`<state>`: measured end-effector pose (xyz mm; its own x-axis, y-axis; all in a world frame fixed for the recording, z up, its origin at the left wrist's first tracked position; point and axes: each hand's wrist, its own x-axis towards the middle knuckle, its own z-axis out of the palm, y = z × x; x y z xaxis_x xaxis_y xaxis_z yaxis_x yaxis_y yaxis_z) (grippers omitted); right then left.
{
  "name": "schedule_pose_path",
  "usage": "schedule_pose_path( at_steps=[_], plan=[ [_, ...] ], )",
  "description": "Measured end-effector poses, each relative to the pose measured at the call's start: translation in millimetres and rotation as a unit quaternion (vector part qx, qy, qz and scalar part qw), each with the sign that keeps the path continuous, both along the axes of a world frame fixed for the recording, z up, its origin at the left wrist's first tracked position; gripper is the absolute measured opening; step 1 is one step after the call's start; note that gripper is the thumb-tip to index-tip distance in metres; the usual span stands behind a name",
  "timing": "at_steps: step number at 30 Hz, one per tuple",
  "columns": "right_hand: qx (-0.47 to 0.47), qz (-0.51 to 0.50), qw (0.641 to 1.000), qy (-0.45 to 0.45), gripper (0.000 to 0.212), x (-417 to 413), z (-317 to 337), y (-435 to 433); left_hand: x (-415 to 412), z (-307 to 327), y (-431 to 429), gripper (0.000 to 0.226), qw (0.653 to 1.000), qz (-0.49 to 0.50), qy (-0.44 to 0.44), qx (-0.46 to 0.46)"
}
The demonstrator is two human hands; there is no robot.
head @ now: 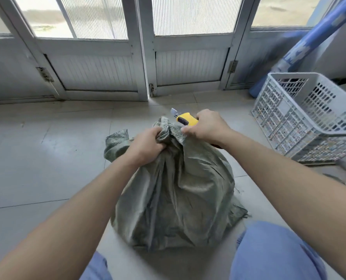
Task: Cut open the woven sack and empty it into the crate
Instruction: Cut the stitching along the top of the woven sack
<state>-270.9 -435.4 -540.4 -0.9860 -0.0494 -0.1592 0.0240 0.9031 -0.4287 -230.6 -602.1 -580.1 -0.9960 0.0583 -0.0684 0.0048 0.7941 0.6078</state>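
Observation:
A grey-green woven sack (174, 195) stands full on the tiled floor between my knees, its neck bunched at the top. My left hand (146, 146) grips the gathered neck from the left. My right hand (206, 126) holds a yellow utility knife (185, 119) with its short blade out, pointing up and left just above the neck; the thumb presses on the sack fabric. A white perforated plastic crate (305, 118) sits on the floor to the right, tilted toward me.
White double doors (144, 63) with ribbed panes close off the far side. A blue roll (301, 49) leans in the right corner behind the crate. My knees in blue trousers (273, 253) frame the sack. Bare tiles lie to the left.

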Motion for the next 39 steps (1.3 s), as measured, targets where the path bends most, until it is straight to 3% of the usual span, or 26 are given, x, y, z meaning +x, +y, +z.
schedule_pose_path(
  at_steps=[3,6,10,13,16,20,24,26,29,31,35,39],
  plan=[
    [-0.156,-0.016,0.986,-0.056,0.044,0,-10,-14,3,4,-7,0.014,0.999,0.0,0.046,-0.011],
    [-0.268,-0.027,0.953,-0.136,0.023,-1,-15,-22,4,3,-10,0.016,0.997,0.001,0.075,-0.024],
    [-0.241,-0.03,0.957,-0.16,0.02,1,-15,-14,2,-6,-16,0.024,0.999,0.016,0.04,0.0],
    [-0.226,-0.029,0.96,-0.162,0.021,4,-10,1,-2,-14,-11,0.032,0.997,0.025,0.049,-0.046],
    [-0.276,-0.016,0.942,-0.189,0.019,8,-10,14,-2,-15,-2,0.031,0.992,0.049,0.089,-0.07],
    [-0.362,-0.057,0.911,-0.19,0.024,8,-15,9,-3,-18,0,0.031,0.985,0.057,0.159,-0.031],
    [-0.345,-0.07,0.921,-0.165,0.02,7,-25,0,5,-15,2,0.037,0.984,0.095,0.143,-0.053],
    [-0.353,-0.077,0.921,-0.143,0.02,6,-29,1,5,-13,-4,0.043,0.991,0.129,0.047,-0.005],
    [-0.399,-0.08,0.902,-0.14,0.02,6,-32,5,5,-10,-8,0.056,0.98,0.091,-0.12,0.132],
    [-0.392,-0.061,0.904,-0.156,0.023,9,-31,5,4,-14,-4,0.07,0.971,0.115,-0.112,0.177],
    [-0.327,-0.092,0.928,-0.152,0.022,5,-28,11,-7,-13,4,0.004,0.936,0.201,-0.026,0.287],
    [-0.263,-0.18,0.94,-0.124,0.016,-4,-27,26,-14,-13,-16,0.03,0.884,0.25,-0.014,0.394]
  ],
)
